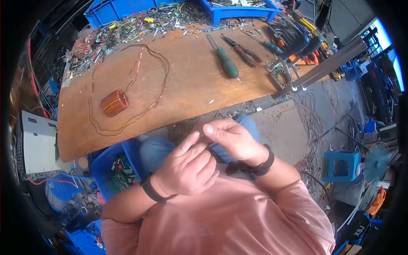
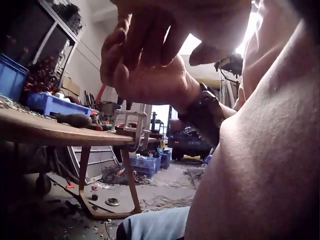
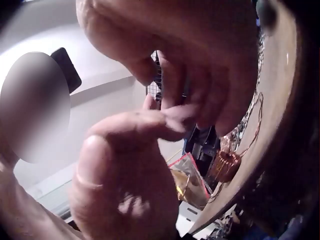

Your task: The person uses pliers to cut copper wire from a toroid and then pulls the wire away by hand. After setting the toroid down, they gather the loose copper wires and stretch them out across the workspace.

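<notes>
Both bare hands are held together in front of the chest, off the table's near edge. In the head view the left hand (image 1: 189, 168) has its index finger stretched toward the right hand (image 1: 236, 142), the other fingers loosely bent. The right thumb lies extended close to that fingertip. In the right wrist view the fingers of the two hands meet, and no object shows between them. Away from the hands, a copper wire coil (image 1: 114, 104) lies on its side on the wooden table (image 1: 191, 85), inside a wide loop of thin wire (image 1: 168, 70).
A green-handled screwdriver (image 1: 227, 63) and pliers (image 1: 244, 53) lie toward the right of the table. A metal fixture (image 1: 280, 76) stands at its right edge. Scrap bits and blue bins (image 1: 244, 13) line the back. A blue stool (image 1: 340, 165) stands on the floor.
</notes>
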A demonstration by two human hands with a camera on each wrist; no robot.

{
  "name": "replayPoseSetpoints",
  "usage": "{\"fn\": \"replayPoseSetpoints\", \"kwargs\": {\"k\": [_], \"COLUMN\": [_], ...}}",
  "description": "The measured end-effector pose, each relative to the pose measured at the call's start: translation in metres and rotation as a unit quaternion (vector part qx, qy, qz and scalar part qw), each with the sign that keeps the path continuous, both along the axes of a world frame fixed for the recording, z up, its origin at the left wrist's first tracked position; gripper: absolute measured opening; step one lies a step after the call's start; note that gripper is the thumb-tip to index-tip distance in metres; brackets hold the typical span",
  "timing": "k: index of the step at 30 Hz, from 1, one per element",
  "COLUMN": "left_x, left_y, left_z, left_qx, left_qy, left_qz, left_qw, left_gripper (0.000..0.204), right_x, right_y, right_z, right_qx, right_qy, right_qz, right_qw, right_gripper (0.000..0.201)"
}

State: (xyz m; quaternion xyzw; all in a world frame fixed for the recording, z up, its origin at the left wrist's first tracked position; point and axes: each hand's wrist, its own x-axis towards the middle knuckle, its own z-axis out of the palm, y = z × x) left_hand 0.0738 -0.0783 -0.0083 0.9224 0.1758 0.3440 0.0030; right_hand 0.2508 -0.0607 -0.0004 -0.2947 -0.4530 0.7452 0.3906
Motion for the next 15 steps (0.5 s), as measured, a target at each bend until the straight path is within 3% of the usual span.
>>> {"fn": "replayPoseSetpoints", "kwargs": {"k": [3, 6, 15], "left_x": [0.000, 0.003, 0.007], "left_y": [0.003, 0.003, 0.005], "left_z": [0.004, 0.001, 0.000], "left_qx": [-0.025, -0.024, -0.020], "left_qy": [0.041, 0.061, 0.057], "left_qz": [-0.013, -0.003, -0.006], "left_qw": [0.999, 0.998, 0.998], "left_gripper": [0.016, 0.016, 0.014], "right_x": [-0.002, 0.000, 0.000], "right_y": [0.002, 0.003, 0.002], "right_z": [0.001, -0.014, -0.012], "right_qx": [0.010, 0.009, 0.048], "right_qy": [0.014, -0.040, -0.039], "right_qz": [0.014, 0.000, -0.014], "right_qw": [1.000, 0.999, 0.998], "right_gripper": [0.042, 0.040, 0.023]}}
